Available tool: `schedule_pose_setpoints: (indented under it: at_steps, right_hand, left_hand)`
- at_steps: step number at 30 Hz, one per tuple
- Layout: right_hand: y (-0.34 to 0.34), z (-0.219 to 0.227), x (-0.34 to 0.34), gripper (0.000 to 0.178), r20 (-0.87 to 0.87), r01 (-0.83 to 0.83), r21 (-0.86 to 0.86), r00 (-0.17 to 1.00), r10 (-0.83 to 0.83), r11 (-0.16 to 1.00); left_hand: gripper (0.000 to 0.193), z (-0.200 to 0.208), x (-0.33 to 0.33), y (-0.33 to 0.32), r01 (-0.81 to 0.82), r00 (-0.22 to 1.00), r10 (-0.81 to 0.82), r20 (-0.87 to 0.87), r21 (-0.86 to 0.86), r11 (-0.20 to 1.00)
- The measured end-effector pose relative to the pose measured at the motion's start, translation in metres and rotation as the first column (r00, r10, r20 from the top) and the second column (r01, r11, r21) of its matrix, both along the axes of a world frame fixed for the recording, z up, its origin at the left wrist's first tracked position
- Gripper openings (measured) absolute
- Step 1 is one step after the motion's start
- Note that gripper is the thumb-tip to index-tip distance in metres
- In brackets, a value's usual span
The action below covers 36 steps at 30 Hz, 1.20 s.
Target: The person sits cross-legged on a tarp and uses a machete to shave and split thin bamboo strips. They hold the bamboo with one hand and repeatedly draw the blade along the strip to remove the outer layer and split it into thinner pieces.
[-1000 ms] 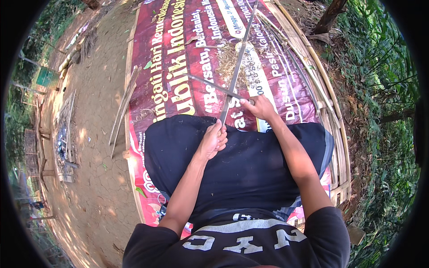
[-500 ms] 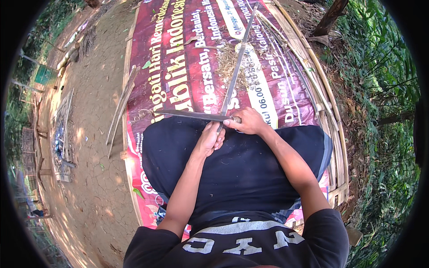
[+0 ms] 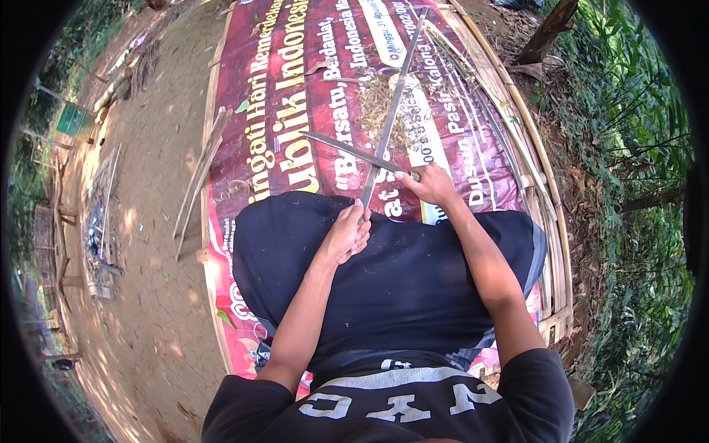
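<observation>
My left hand point(image 3: 346, 235) is closed around the near end of a long, narrow strip that looks like bamboo point(image 3: 401, 87). The strip slants up and away to the right, over the banner. In my right hand point(image 3: 430, 185) is the handle of a long-bladed knife point(image 3: 341, 149), its dark blade pointing left and slightly away. Blade and strip cross just beyond my left hand; the blade appears to touch the strip. Under the strip lies a heap of pale, curly shavings point(image 3: 375, 103).
A red printed banner point(image 3: 255, 131) covers a bamboo platform point(image 3: 559, 221) where I sit cross-legged. Several thin strips point(image 3: 493, 122) lie along its right side. Split pieces point(image 3: 201, 173) lean at the left edge, beside cracked bare ground point(image 3: 159, 214). Dense plants point(image 3: 642, 148) grow at right.
My right hand and the knife have moved away from me, up along the strip, and the blade now tilts farther forward. My left hand stays nearly in place.
</observation>
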State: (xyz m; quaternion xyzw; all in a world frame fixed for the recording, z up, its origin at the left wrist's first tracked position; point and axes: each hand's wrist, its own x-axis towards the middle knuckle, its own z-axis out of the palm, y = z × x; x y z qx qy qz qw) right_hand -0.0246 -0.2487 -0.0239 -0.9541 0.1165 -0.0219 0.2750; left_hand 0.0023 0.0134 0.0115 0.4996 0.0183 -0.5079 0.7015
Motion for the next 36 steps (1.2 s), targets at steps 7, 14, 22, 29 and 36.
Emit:
schedule_pose_setpoints:
  at_steps: [7, 14, 22, 29, 36]
  right_hand:
    - [0.022, 0.018, -0.001, 0.073, 0.032, -0.199, -0.006, 0.979, 0.199, 0.980]
    - [-0.060, -0.055, 0.019, 0.054, 0.102, -0.087, -0.341, 0.986, 0.129, 0.936]
    - [0.012, 0.007, 0.001, 0.073, 0.001, -0.122, 0.160, 0.992, 0.123, 0.980]
    - [0.053, 0.031, -0.007, 0.062, -0.151, -0.272, 0.196, 0.941, 0.303, 0.942]
    - [0.033, 0.027, -0.006, 0.063, -0.003, -0.058, 0.242, 0.998, 0.061, 0.969]
  left_hand:
    - [0.038, 0.002, -0.005, 0.004, -0.035, 0.990, 0.013, -0.144, -0.154, 0.987]
    - [0.038, 0.002, -0.012, -0.004, -0.006, 0.985, -0.024, -0.170, -0.172, 0.985]
    - [0.039, 0.004, -0.002, 0.002, -0.016, 0.993, 0.002, -0.121, -0.120, 0.993]
    - [0.046, -0.003, 0.004, 0.004, -0.044, 0.999, 0.046, 0.016, -0.088, 0.995]
    - [0.045, 0.017, 0.005, 0.004, -0.102, 0.976, 0.055, -0.213, -0.221, 0.970]
